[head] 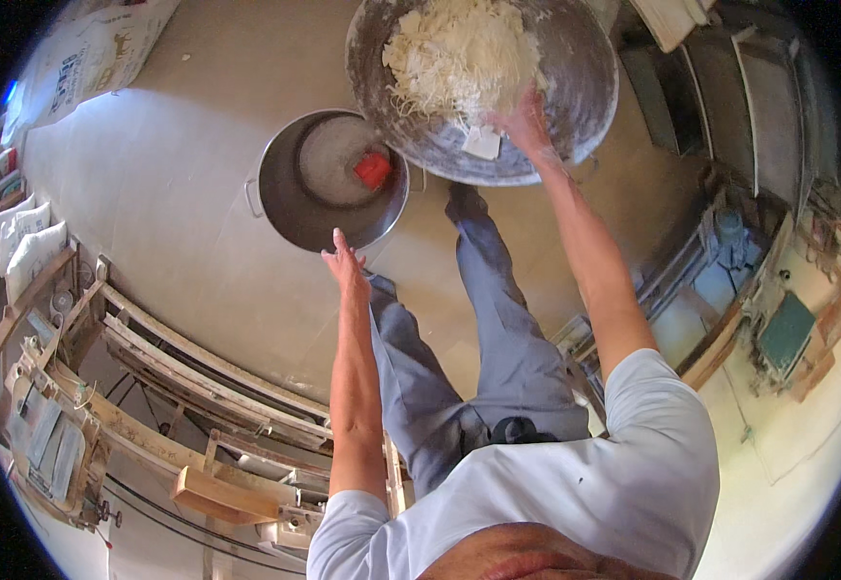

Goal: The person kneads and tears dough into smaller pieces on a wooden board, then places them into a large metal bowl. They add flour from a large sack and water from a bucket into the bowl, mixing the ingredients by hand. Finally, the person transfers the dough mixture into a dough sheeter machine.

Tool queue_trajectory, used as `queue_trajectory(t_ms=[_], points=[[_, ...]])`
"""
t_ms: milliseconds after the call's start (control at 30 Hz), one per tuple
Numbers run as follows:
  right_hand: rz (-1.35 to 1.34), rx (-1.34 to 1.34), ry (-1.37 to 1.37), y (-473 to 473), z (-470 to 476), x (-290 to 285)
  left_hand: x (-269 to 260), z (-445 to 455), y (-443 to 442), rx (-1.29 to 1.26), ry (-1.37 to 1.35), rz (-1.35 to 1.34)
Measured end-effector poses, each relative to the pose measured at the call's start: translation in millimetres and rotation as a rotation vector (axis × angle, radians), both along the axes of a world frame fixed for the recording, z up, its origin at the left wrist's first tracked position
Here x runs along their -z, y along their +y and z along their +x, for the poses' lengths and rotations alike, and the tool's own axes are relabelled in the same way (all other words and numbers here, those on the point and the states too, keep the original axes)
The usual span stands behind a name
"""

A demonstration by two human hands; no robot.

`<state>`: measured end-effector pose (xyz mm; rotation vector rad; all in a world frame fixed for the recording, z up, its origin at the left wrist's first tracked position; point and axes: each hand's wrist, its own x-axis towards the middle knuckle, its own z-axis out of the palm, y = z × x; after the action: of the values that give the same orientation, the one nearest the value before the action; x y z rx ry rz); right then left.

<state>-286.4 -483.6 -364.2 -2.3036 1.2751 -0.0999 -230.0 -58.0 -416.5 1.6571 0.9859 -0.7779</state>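
Observation:
A wide metal basin (580,109) at the top holds a heap of pale, floury noodle-like strands (464,58). My right hand (525,123) reaches into it, its fingers against the near right side of the heap; what they grip is not plain. Beside my fingers lies a small white block or scraper (482,142). Left of the basin and partly under its rim stands a deep metal pot (282,210) with side handles, with a red object (372,170) inside. My left hand (345,264) is over the pot's near rim, fingers spread, holding nothing.
White printed sacks (94,61) are at the upper left, with smaller bags (35,250) below. A wooden frame with long rails (210,362) runs along the left. Dark panels (681,101) and a low shelf with blue items (724,254) are at the right.

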Motion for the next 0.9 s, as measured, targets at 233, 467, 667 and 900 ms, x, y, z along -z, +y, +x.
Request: queue_trajectory(t_ms=[233,467,667,900], points=[[0.084,-0.052,0.022,-20.9,30.5,29.5,44.4,-4.5,-22.9,-0.174,-0.013,0.174],[0.141,-0.296,-0.118,-61.6,61.1,5.1,13.5,-55.6,-15.9,-0.002,-0.195,0.15],[-0.086,-0.545,0.013,-139.6,96.9,77.5,1.7,-62.7,-18.1,0.139,-0.14,0.169],[0.02,-0.642,0.301,-65.6,99.2,58.8,-2.7,-72.1,-12.0,0.037,-0.159,0.154]])
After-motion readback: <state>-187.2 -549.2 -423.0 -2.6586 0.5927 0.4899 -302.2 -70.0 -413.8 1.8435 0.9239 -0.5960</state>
